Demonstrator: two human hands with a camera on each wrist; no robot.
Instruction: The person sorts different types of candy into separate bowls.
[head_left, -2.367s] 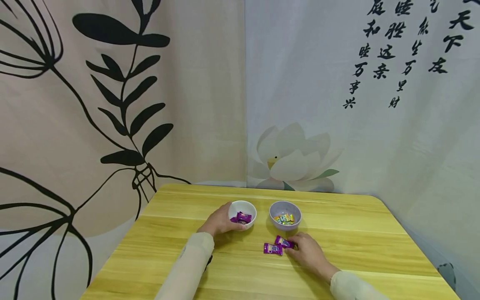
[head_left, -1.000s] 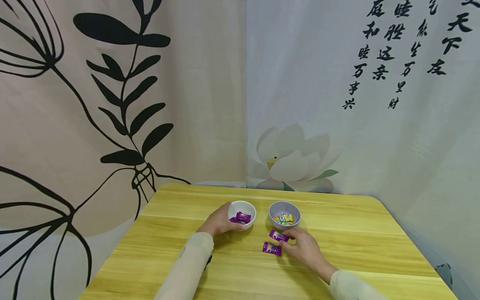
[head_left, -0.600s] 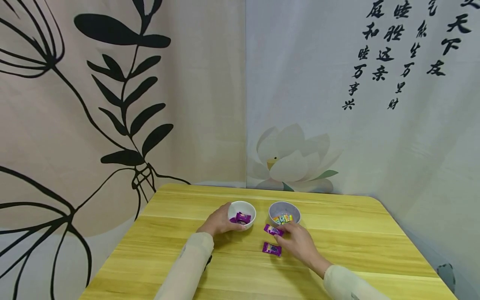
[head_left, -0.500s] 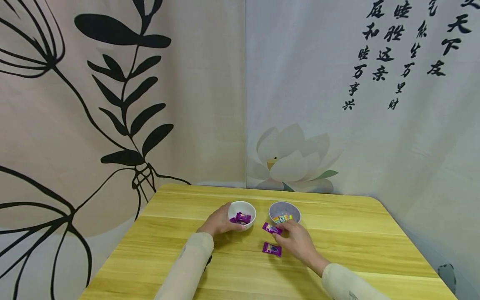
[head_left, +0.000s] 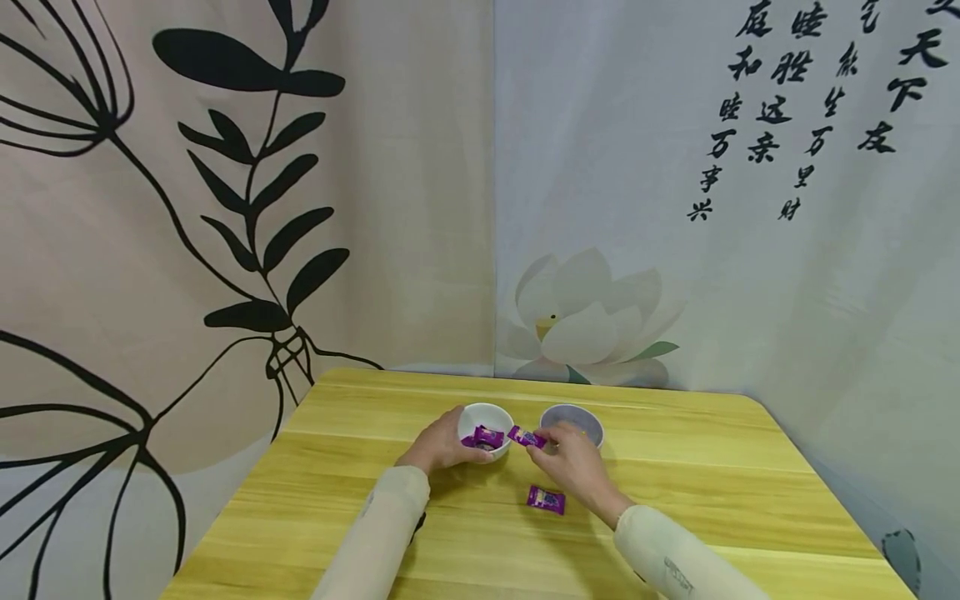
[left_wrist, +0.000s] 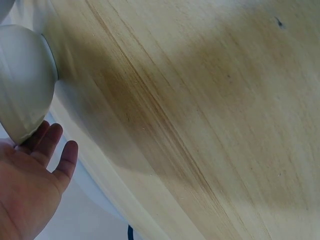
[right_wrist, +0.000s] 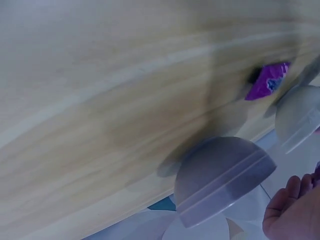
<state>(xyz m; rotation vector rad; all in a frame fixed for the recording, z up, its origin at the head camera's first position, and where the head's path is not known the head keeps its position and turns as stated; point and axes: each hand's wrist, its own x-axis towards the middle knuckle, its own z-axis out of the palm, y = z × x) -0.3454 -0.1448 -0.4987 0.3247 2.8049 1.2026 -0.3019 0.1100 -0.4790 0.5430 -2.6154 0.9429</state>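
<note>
My left hand (head_left: pixel 442 443) grips the left side of a white bowl (head_left: pixel 477 413), which holds several purple-wrapped candies (head_left: pixel 489 437). In the left wrist view the fingers of that hand (left_wrist: pixel 30 190) touch the outside of the bowl (left_wrist: pixel 25 75). My right hand (head_left: pixel 581 468) pinches one purple-wrapped candy (head_left: pixel 525 436) at the white bowl's right rim. Another purple candy (head_left: pixel 546 500) lies on the table in front of the bowls. Behind the right hand stands a greyish-purple bowl (head_left: pixel 564 412); the hand hides most of its yellow-green contents.
A yellow wood-grain table (head_left: pixel 675 467) bears both bowls. Behind it hangs a pale curtain (head_left: pixel 420 208) with black plants, a lotus and dark lettering. In the right wrist view the greyish-purple bowl (right_wrist: pixel 220 172) is near the right hand (right_wrist: pixel 300 212).
My right hand has picked a purple candy up from beside the other one and carried it left and away from me to the white bowl's rim. The left hand has stayed on the bowl.
</note>
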